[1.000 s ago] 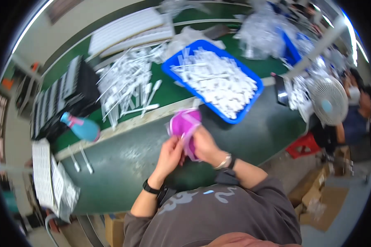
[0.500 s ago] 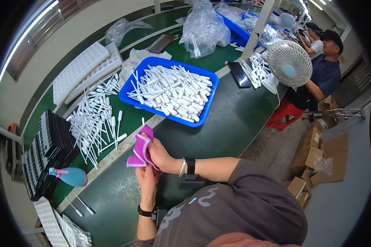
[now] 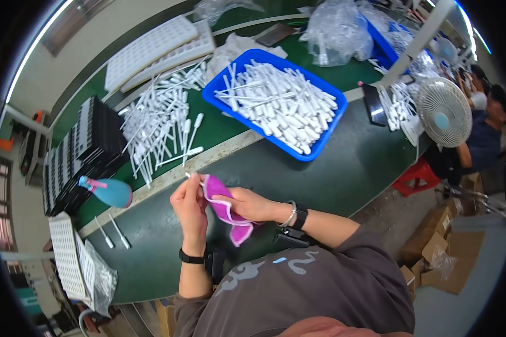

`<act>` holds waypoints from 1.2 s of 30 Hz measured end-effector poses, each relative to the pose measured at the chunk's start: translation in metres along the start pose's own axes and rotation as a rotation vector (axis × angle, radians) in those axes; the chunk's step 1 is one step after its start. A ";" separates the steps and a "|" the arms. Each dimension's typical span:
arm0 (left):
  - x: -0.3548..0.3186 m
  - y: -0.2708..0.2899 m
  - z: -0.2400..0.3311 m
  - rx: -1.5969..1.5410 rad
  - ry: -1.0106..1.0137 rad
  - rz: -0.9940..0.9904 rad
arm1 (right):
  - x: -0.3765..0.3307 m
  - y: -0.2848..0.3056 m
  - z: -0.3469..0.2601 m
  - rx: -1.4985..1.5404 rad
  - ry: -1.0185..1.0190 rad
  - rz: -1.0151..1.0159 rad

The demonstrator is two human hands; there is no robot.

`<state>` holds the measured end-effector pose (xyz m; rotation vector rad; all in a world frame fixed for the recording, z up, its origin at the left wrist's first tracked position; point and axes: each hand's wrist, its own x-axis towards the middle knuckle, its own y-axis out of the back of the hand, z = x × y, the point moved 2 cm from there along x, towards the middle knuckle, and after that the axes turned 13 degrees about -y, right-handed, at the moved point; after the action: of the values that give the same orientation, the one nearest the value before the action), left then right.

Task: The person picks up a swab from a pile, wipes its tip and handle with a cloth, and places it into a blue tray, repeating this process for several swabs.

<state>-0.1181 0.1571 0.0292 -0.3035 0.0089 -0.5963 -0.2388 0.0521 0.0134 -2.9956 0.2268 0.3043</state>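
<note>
We pinch a slim white piece, its end poking just beyond our left hand's closed fingertips, its axis mostly hidden, while our right hand, farther off, grips the purple cloth just right of those fingertips.

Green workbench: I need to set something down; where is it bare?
Free: between the blue bin, black phone and right forearm; also between two loose pipettes and the left hand. Crowded: far left, with piled pipettes and stacked black trays.
</note>
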 end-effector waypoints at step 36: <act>0.205 -0.036 -0.032 1.532 -0.109 -0.632 | -0.015 0.053 0.049 0.822 -0.198 -0.103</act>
<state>0.0293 0.0063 0.0247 1.1945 -0.6433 -1.0393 -0.2707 0.0085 -0.0367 -2.1430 0.1309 0.3778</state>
